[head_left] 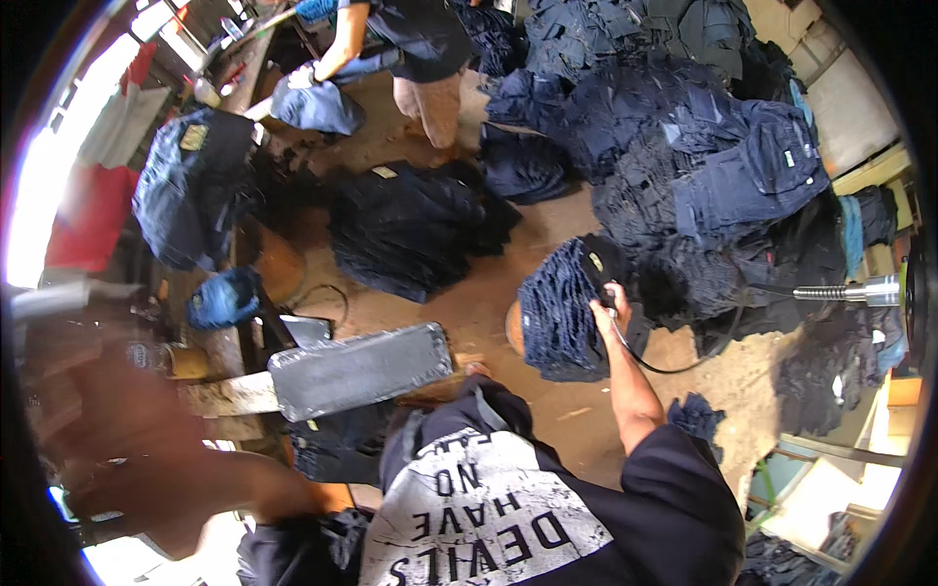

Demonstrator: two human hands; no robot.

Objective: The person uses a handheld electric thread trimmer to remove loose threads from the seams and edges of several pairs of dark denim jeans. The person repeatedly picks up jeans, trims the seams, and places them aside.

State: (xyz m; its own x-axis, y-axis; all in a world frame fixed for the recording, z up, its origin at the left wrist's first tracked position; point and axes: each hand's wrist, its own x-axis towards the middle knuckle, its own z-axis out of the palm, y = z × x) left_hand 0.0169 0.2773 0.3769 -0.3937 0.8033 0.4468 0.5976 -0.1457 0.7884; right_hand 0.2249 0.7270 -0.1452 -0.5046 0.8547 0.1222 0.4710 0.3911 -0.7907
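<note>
— Right arm outstretched, right hand [608,311] curled at the black hose [669,372], beside the dark-blue garment stack [559,314]!
— Left hand [147,439]?
— Well apart, blurred; can't tell its grip. Stack sits right of the grey slab [362,369].

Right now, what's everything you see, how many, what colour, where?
Cloth heap: one, dark blue, upper right
Stacks: two, very dark, upper centre
Folded stack: one, navy, right of centre
Large bundle: one, dark blue, upper left
Small bundle: one, blue, left
Board: one, grey, left of centre
Cable: one, black, right
Rod: one, silver, right
Co-worker: one, dark top, top
Shirt: one, black, bottom
Left hand: one, blurred, left
Right hand: one, bare, right
</note>
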